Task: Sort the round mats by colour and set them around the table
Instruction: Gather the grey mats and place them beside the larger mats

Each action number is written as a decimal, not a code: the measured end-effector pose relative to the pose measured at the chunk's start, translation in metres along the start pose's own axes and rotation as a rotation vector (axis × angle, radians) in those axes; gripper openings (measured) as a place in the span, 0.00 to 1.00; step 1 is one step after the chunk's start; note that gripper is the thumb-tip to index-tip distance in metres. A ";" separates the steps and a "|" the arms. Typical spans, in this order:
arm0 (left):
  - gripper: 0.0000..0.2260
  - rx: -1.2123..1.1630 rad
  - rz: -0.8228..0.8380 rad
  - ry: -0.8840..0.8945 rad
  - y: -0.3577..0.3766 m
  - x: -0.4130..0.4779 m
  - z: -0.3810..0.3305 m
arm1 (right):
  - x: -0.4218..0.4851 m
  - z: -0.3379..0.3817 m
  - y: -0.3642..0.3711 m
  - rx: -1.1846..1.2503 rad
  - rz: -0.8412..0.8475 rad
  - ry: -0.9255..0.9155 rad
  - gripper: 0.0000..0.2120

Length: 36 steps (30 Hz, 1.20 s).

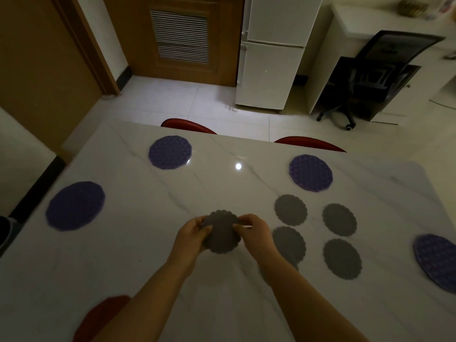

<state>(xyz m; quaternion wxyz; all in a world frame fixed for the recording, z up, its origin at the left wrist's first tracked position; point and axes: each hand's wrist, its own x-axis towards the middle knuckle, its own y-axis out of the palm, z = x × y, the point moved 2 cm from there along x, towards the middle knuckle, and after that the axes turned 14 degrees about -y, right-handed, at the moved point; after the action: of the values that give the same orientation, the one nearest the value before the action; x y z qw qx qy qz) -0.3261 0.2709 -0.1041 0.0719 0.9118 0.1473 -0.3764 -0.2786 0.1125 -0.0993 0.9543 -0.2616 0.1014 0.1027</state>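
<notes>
Fingers (206, 228) on grey mat (222, 235) edges.

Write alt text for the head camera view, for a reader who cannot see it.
The left hand and right hand pinch a grey scalloped mat above a white marble table. Four other grey mats lie clustered to its right; four purple mats sit near the table's edges.

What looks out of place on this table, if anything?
Nothing is spilled or damaged. Four grey mats sit bunched at the right, while purple mats lie spread around the table. The left hand and right hand hold another grey mat.
</notes>
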 end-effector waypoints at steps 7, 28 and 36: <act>0.10 -0.158 0.317 -0.157 -0.006 -0.071 0.036 | -0.066 -0.006 -0.038 0.026 0.107 0.052 0.05; 0.11 -0.293 0.353 -0.264 -0.002 -0.128 0.092 | -0.085 -0.081 -0.059 -0.603 -0.003 0.293 0.38; 0.11 -0.344 0.307 -0.262 0.004 -0.128 0.097 | -0.114 -0.053 -0.105 -0.020 -0.200 0.028 0.05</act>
<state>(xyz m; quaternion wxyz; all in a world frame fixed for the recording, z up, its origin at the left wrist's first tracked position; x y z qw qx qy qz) -0.4748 0.2160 -0.0819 0.3007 0.8413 0.0583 -0.4453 -0.3692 -0.0193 -0.0656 0.9557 -0.2813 0.0869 0.0043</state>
